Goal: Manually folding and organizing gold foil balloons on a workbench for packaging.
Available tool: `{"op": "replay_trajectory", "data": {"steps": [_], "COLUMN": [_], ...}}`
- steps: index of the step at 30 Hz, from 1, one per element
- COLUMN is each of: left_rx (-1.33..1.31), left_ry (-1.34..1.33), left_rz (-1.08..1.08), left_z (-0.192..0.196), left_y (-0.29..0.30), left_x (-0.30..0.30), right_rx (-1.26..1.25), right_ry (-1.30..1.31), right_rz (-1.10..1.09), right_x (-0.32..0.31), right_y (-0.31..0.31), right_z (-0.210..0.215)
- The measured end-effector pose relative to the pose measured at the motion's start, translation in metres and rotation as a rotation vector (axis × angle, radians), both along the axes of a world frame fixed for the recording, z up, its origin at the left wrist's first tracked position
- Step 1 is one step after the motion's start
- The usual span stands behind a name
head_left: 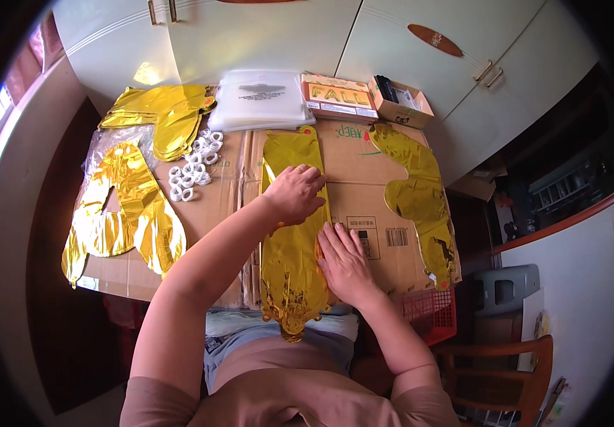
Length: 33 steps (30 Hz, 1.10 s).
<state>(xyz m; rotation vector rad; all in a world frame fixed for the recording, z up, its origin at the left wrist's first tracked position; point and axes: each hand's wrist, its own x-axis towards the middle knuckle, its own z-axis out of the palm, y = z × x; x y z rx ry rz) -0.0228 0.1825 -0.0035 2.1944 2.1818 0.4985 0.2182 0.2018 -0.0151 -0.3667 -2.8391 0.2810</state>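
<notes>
The long foil balloon (291, 228) lies on the cardboard sheet (364, 206) covering the tabletop. Left of that balloon sit the plastic rings (193, 167), farther left a folded foil balloon (125, 213). Right of it lies another foil balloon (421, 199). Behind it rest a plastic bag stack (264, 99) and a small open box (401, 103).
</notes>
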Motion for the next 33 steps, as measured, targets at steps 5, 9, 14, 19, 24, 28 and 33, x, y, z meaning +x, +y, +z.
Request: {"op": "replay_trajectory", "data": {"steps": [5, 9, 14, 19, 24, 28, 33], "left_rx": [0.086, 0.085, 0.194, 0.231, 0.1, 0.174, 0.225], "left_ry": [-0.021, -0.012, 0.016, 0.036, 0.006, 0.031, 0.034], "left_rz": [-0.051, -0.046, -0.065, -0.065, -0.044, -0.044, -0.035], "left_z": [-0.007, -0.01, -0.016, -0.019, -0.007, -0.013, -0.018], "left_y": [-0.003, -0.003, -0.006, -0.006, -0.008, -0.005, -0.003], "left_x": [-0.002, -0.003, -0.005, -0.006, -0.005, -0.005, -0.005], "right_rx": [-0.022, -0.042, -0.05, -0.08, -0.202, -0.232, -0.071], "right_ry": [-0.027, -0.046, -0.087, -0.071, 0.09, 0.277, 0.254], "right_rz": [-0.008, -0.013, -0.014, 0.005, 0.085, 0.082, 0.094], "right_x": [0.006, 0.017, 0.041, 0.06, 0.045, 0.004, -0.039], "right_y": [-0.003, -0.012, -0.034, -0.053, -0.024, 0.022, 0.046], "right_z": [0.001, 0.003, 0.007, 0.014, 0.025, 0.023, 0.006]}}
